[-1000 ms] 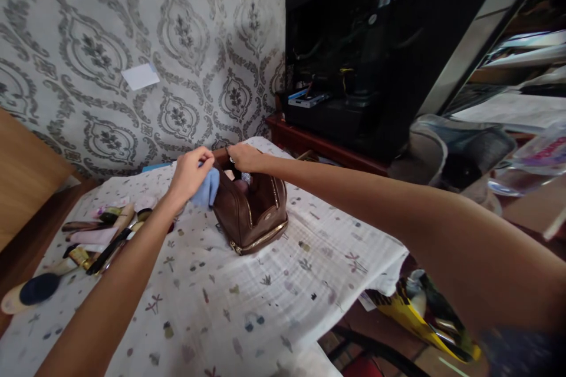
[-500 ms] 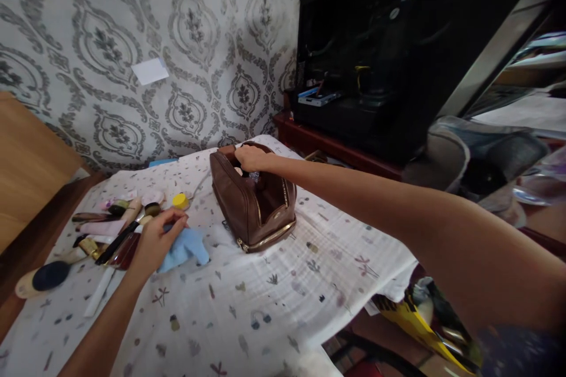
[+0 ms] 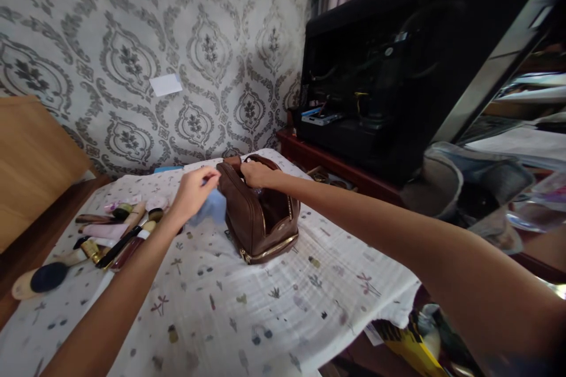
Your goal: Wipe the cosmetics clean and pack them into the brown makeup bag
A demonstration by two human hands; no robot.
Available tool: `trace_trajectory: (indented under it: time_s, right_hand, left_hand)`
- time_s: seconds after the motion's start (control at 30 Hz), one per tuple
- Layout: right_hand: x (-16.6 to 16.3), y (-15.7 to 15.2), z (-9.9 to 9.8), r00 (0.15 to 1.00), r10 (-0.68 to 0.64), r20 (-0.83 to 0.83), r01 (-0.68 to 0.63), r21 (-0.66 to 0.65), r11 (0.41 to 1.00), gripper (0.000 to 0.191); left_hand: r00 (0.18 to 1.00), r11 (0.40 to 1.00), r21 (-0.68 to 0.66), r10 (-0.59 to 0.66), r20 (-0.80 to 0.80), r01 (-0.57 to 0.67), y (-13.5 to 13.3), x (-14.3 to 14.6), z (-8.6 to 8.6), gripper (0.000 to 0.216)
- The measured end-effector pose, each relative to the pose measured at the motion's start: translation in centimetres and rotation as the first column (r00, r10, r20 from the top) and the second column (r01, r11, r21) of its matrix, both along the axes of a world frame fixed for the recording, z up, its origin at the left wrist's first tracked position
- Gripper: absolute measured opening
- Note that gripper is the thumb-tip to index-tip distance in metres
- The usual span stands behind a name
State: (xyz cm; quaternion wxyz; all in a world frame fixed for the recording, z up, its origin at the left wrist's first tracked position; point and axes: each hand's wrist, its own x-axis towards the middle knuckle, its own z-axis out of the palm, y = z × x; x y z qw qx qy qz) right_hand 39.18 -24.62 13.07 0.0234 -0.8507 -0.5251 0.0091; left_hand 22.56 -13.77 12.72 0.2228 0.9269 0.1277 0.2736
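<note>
A brown leather-look toiletry bag [image 3: 241, 212] with brass zips stands unzipped on the patterned white cloth [image 3: 212, 330]. My right hand [image 3: 256, 174] reaches across its open top, fingers curled at the far rim by the strap. What lies inside is mostly hidden, apart from a glint of something silvery below that hand. Just left of the bag, my left hand [image 3: 194, 191] is raised with its fingertips pinched. A light blue cloth [image 3: 210, 209] hangs beneath it, blurred by motion.
Makeup items, including tubes [image 3: 104, 230] and a dark-bristled brush [image 3: 48, 277], lie in a loose pile at the left. A wooden panel [image 3: 35, 159] borders that side. At the right stand a large black case [image 3: 354, 94] and a grey bin [image 3: 437, 182].
My left hand has moved up and right from the makeup pile to the bag's side, bringing the blue cloth along. My right hand stays at the bag's opening. The view has shifted slightly.
</note>
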Motion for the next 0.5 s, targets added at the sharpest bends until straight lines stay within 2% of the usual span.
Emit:
trace_trajectory:
  time_s: [0.07,0.13,0.2,0.27,0.37,0.5]
  right_hand:
    - [-0.2,-0.7,1.1,0.999,0.011,0.049,-0.014,0.059,0.998,0.032]
    - [-0.2,-1.7,2.0,0.991,-0.015,0.13,-0.005,0.149,0.989,0.035]
    - [0.3,-2.7,2.6,0.971,-0.081,0.225,0.026,0.237,0.971,0.036]
    - [1.2,-3.6,2.6,0.958,-0.162,0.237,0.095,0.27,0.958,0.035]
    - [2.4,-4.1,2.1,0.965,-0.241,0.107,0.216,0.209,0.954,0.034]
    - [3.0,-3.8,1.2,0.972,-0.233,0.033,0.222,0.201,0.954,0.032]
  left_hand:
    - [0.981,0.974,0.227,0.061,-0.183,-0.018,-0.5,3.7,1.3,0.024]
    - [0.917,0.905,0.424,0.19,-0.352,-0.025,-0.9,6.7,2.1,0.028]
    - [0.877,0.882,0.472,0.239,-0.416,-0.016,-1.1,8.7,2.3,0.026]
    - [0.861,0.878,0.479,0.25,-0.443,-0.009,-1.1,10.1,2.0,0.025]
    - [0.847,0.863,0.505,0.269,-0.458,-0.001,-1.1,11.6,1.3,0.029]
    - [0.846,0.846,0.533,0.283,-0.452,0.001,-1.2,13.0,0.3,0.035]
